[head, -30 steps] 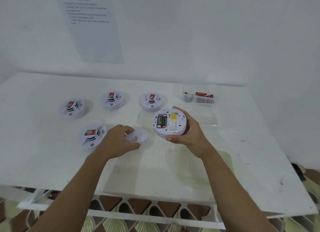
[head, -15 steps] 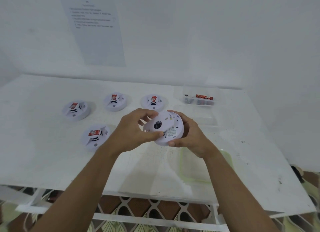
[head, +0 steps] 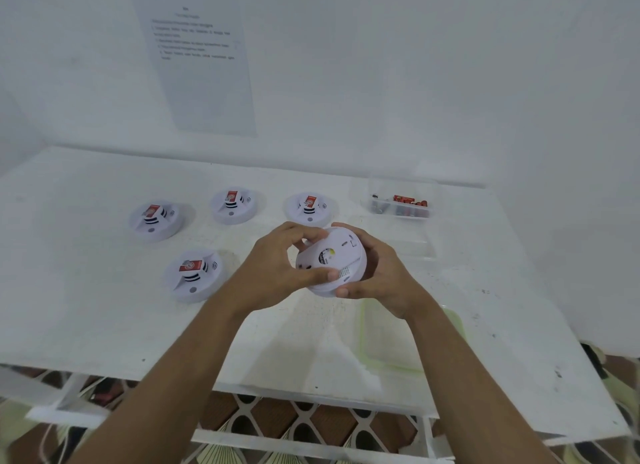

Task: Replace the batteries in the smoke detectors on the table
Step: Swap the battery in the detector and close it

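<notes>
The round white plastic smoke detector (head: 332, 261) is held above the middle of the table, tilted, with its back cover facing the camera. The left hand (head: 273, 273) curls over the cover with its thumb pressed on the near edge, and the right hand (head: 379, 273) cups the rim. Four more detectors lie face up to the left and beyond: near-left (head: 194, 275), far-left (head: 156, 218), far-middle (head: 233, 205), and one (head: 308, 207) just behind the fingers. A clear box of batteries (head: 400, 205) stands far right. A green-rimmed clear lid (head: 367, 342) lies near right on the scuffed white table (head: 86, 308).
</notes>
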`<state>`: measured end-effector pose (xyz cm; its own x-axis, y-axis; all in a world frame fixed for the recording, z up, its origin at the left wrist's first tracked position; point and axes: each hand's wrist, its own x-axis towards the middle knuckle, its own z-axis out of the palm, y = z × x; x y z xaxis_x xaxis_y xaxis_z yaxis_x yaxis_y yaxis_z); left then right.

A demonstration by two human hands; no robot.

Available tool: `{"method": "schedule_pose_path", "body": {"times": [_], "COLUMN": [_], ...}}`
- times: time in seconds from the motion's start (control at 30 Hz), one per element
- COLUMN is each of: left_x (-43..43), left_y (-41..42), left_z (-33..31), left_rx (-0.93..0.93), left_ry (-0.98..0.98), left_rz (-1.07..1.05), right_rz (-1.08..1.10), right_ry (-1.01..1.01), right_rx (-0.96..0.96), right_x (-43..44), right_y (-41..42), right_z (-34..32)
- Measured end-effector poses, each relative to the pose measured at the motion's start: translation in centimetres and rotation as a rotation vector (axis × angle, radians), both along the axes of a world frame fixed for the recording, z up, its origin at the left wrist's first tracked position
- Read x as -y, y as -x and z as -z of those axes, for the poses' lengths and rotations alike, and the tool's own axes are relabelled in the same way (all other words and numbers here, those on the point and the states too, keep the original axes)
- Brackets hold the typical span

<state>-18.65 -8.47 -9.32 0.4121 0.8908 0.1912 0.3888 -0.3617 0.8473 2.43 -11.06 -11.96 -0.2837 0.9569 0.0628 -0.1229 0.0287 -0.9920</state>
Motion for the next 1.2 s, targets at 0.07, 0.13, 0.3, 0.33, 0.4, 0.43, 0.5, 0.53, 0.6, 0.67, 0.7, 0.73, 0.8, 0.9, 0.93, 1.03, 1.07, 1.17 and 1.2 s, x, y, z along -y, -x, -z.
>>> {"method": "schedule_pose_path", "body": {"times": [0.07, 0.13, 0.3, 0.33, 0.4, 0.43, 0.5, 0.53, 0.6, 0.67, 0.7, 0.73, 0.8, 0.9, 0.93, 1.03, 1.07, 1.17, 1.2], "left_x": [-0.1, -0.2, -0.4, -0.5, -0.5, -0.6, -0.6, -0.6, -0.6, -0.6, -0.6, -0.6, -0.6, -0.6, -0.5, -0.1, 0.0, 0.2, 0.3], "left_y": [0.0, 0.1, 0.3, 0.4, 0.5, 0.5, 0.5, 0.6, 0.6, 0.7, 0.7, 0.8, 0.7, 0.9, 0.9, 0.8, 0.7, 0.7, 0.8], "left_z": [0.1, 0.4, 1.0, 1.2, 1.3, 1.3, 1.3, 1.3, 1.3, 1.2, 1.2, 1.1, 1.0, 1.3, 1.4, 2.2, 2.4, 3.2, 3.4], "left_rx": [-0.003, -0.018, -0.046, -0.066, -0.101, -0.116, -0.144, -0.158, -0.184, -0.205, -0.213, -0.219, -0.224, -0.211, -0.19, -0.099, -0.08, -0.051, -0.049], "left_ry": [0.005, 0.0, -0.008, -0.013, -0.022, -0.03, -0.048, -0.058, -0.075, -0.083, -0.087, -0.093, -0.109, -0.144, -0.161, -0.27, -0.324, -0.462, -0.492], "left_rz": [0.0, 0.005, 0.045, 0.05, 0.062, 0.068, 0.078, 0.084, 0.103, 0.116, 0.119, 0.121, 0.12, 0.11, 0.099, 0.027, -0.001, -0.028, -0.018], "right_rz": [0.002, 0.007, 0.043, 0.045, 0.043, 0.039, 0.024, 0.013, -0.011, -0.03, -0.04, -0.048, -0.063, -0.075, -0.082, -0.096, -0.097, -0.082, -0.058], "right_ry": [-0.008, -0.017, -0.05, -0.054, -0.054, -0.052, -0.048, -0.047, -0.041, -0.034, -0.033, -0.031, -0.027, -0.026, -0.023, -0.009, -0.002, 0.039, 0.057], "right_rx": [0.006, 0.008, -0.002, -0.004, -0.008, -0.009, -0.01, -0.012, -0.024, -0.032, -0.031, -0.03, -0.033, -0.038, -0.042, -0.053, -0.06, -0.132, -0.158], "right_x": [-0.1, -0.1, -0.1, -0.2, -0.3, -0.4, -0.6, -0.7, -0.9, -1.1, -1.2, -1.3, -1.4, -1.5, -1.5, -1.5, -1.5, -1.5, -1.4], "right_y": [0.0, 0.1, 0.3, 0.3, 0.3, 0.2, 0.1, 0.0, 0.0, -0.1, -0.1, -0.1, -0.1, -0.1, -0.1, 0.1, 0.2, 0.6, 0.8], "right_z": [-0.2, -0.3, -0.4, -0.4, -0.4, -0.4, -0.4, -0.3, -0.2, -0.1, 0.0, 0.1, 0.1, 0.1, 0.0, -0.2, -0.2, 0.0, 0.1]}}
